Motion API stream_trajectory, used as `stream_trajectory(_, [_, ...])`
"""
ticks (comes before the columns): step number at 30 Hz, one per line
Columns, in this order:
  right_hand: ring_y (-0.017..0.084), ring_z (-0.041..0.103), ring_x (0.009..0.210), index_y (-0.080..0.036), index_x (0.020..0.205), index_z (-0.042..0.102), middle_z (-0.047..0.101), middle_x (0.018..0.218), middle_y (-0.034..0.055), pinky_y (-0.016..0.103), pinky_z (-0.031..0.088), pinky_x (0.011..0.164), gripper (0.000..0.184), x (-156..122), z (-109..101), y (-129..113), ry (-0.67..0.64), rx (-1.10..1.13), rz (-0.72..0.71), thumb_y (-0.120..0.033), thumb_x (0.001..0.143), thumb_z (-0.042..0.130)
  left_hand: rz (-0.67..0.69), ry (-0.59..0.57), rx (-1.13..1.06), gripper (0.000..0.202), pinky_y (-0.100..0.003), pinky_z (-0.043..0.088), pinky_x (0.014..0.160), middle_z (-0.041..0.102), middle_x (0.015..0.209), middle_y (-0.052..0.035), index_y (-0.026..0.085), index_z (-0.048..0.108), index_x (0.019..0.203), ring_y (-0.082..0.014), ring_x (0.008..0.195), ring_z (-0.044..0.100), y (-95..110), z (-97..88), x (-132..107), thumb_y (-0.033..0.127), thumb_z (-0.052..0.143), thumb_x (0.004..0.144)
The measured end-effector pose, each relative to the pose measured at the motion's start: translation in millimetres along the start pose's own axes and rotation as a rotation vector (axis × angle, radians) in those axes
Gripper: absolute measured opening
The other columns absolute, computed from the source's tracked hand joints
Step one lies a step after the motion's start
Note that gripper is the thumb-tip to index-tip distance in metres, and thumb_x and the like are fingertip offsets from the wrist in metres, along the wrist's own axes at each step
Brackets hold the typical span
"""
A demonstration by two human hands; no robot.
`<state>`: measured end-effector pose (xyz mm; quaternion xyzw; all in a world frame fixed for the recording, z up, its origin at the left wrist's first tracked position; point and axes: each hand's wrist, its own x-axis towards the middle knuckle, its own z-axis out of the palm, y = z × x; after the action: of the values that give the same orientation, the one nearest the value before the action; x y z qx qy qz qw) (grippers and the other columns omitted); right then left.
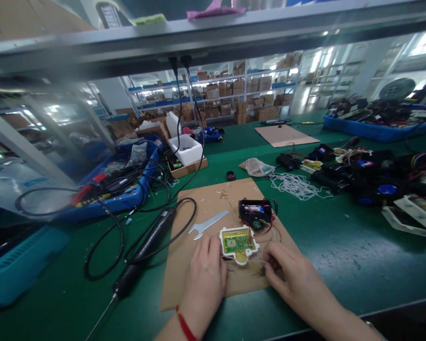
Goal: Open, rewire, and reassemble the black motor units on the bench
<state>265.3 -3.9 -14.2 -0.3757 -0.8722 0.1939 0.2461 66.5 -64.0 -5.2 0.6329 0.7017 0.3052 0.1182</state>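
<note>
1. Our left hand [208, 265] lies with fingers together against the left side of the white-framed circuit board [234, 244]; we cannot tell whether it grips or only steadies it. If it merely rests there, a tug could swing the board, which sits toward the cardboard's [177, 284] right edge.
2. Our right hand [287, 270] holds thumb and fingertips narrow at the thin wires [254, 267]; whether they are pinched, we cannot tell. Pulling too hard could strain a joint.
3. Red wires [270, 231] trail from the black housing [246, 214], near the cardboard's right edge; a snagging sleeve or finger could drag both pieces.
4. The wrench [209, 224], left of the housing, could scratch or short the board if knocked.
5. Loose screws [223, 194] by the cardboard's far edge could scatter onto the bench [348, 270] if it is jolted.
6. The corded black tool [147, 244], off the cardboard's left edge, could roll if its cable catches.
</note>
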Motion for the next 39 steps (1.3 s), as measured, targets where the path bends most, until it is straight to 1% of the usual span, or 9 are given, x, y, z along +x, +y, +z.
stream_trajectory(7, [0.018, 0.057, 0.067, -0.022, 0.079, 0.044, 0.053, 0.075, 0.0011, 0.029, 0.044, 0.059, 0.013, 1.0, 4.6, 5.3, 0.103, 0.028, 0.003, -0.01, 0.08, 0.039, 0.031, 0.004, -0.193, 0.017, -0.033, 0.036, 0.067, 0.052, 0.074, -0.0019, 0.021, 0.044, 0.075, -0.0206, 0.07, 0.049, -6.5, 5.0, 21.6, 0.005, 0.04, 0.076])
stream_trajectory(13, [0.017, 0.056, 0.075, -0.022, 0.076, 0.046, 0.054, 0.079, 0.0015, 0.029, 0.046, 0.067, 0.014, -0.2, 7.1, 12.5, 0.174, 0.341, 0.112, -0.009, 0.079, 0.044, -0.07, 0.087, -0.529, 0.011, -0.025, 0.043, 0.06, 0.054, 0.077, -0.0002, 0.022, 0.039, 0.08, -0.0142, 0.065, 0.055, -0.6, 16.2, 18.9, 0.014, 0.035, 0.086])
stream_trajectory(17, [0.018, 0.056, 0.087, -0.022, 0.074, 0.05, 0.054, 0.088, 0.0024, 0.027, 0.047, 0.072, 0.013, 1.7, 5.2, 15.1, 0.387, 0.606, 0.157, -0.011, 0.08, 0.052, -0.113, 0.105, -0.711, 0.012, -0.023, 0.047, 0.059, 0.059, 0.083, -0.0009, 0.021, 0.04, 0.099, -0.0121, 0.062, 0.058, 12.8, 20.9, 15.9, 0.018, 0.038, 0.088])
stream_trajectory(20, [0.016, 0.055, 0.085, -0.023, 0.073, 0.052, 0.054, 0.088, 0.0009, 0.025, 0.046, 0.075, 0.012, 6.0, 0.3, 13.1, 0.57, 0.778, 0.167, -0.015, 0.081, 0.057, -0.107, 0.1, -0.794, 0.027, -0.026, 0.05, 0.067, 0.063, 0.096, -0.0057, 0.02, 0.042, 0.117, -0.0148, 0.074, 0.062, 20.5, 20.6, 16.9, 0.025, 0.042, 0.091])
stream_trajectory(22, [0.015, 0.055, 0.082, -0.023, 0.072, 0.052, 0.055, 0.086, 0.0003, 0.025, 0.046, 0.076, 0.014, 8.9, -2.8, 12.0, 0.619, 0.88, 0.211, -0.02, 0.082, 0.061, -0.108, 0.114, -0.823, 0.026, -0.028, 0.05, 0.074, 0.063, 0.102, -0.0074, 0.018, 0.05, 0.114, -0.0168, 0.083, 0.062, 21.8, 19.5, 20.2, 0.029, 0.046, 0.091])
stream_trajectory(26, [0.015, 0.055, 0.077, -0.023, 0.075, 0.052, 0.056, 0.084, -0.0003, 0.024, 0.047, 0.071, 0.019, 10.8, -4.4, 15.4, 0.567, 1.08, 0.324, -0.033, 0.081, 0.067, -0.119, 0.117, -0.822, 0.018, -0.026, 0.047, 0.074, 0.065, 0.089, -0.0051, 0.016, 0.061, 0.094, -0.0169, 0.081, 0.06, 18.8, 18.2, 29.0, 0.031, 0.053, 0.089])
stream_trajectory(31, [0.011, 0.051, 0.066, -0.023, 0.08, 0.051, 0.055, 0.081, -0.0024, 0.02, 0.045, 0.059, 0.026, 10.8, -5.1, 19.0, 0.506, 1.209, 0.442, -0.038, 0.076, 0.073, -0.118, 0.084, -0.867, 0.016, -0.025, 0.047, 0.074, 0.063, 0.088, -0.0028, 0.018, 0.058, 0.093, -0.0153, 0.08, 0.059, 22.2, 22.6, 32.9, 0.03, 0.049, 0.091])
stream_trajectory(35, [0.012, 0.053, 0.063, -0.024, 0.087, 0.05, 0.057, 0.077, -0.0029, 0.022, 0.046, 0.057, 0.032, 12.4, -12.3, 15.6, 0.479, 1.251, 0.473, -0.042, 0.074, 0.074, -0.134, 0.029, -0.889, 0.014, -0.019, 0.043, 0.06, 0.056, 0.075, 0.0012, 0.018, 0.054, 0.087, -0.0112, 0.066, 0.053, 29.7, 29.1, 35.3, 0.028, 0.045, 0.092])
stream_trajectory(39, [0.011, 0.052, 0.058, -0.022, 0.085, 0.051, 0.057, 0.071, -0.003, 0.022, 0.043, 0.053, 0.028, 12.2, -25.7, 19.3, 0.209, 1.199, 0.422, -0.043, 0.079, 0.068, -0.124, -0.055, -0.891, 0.015, -0.019, 0.039, 0.052, 0.05, 0.063, 0.0044, 0.019, 0.051, 0.09, -0.0099, 0.053, 0.046, 31.2, 33.0, 40.3, 0.029, 0.04, 0.094])
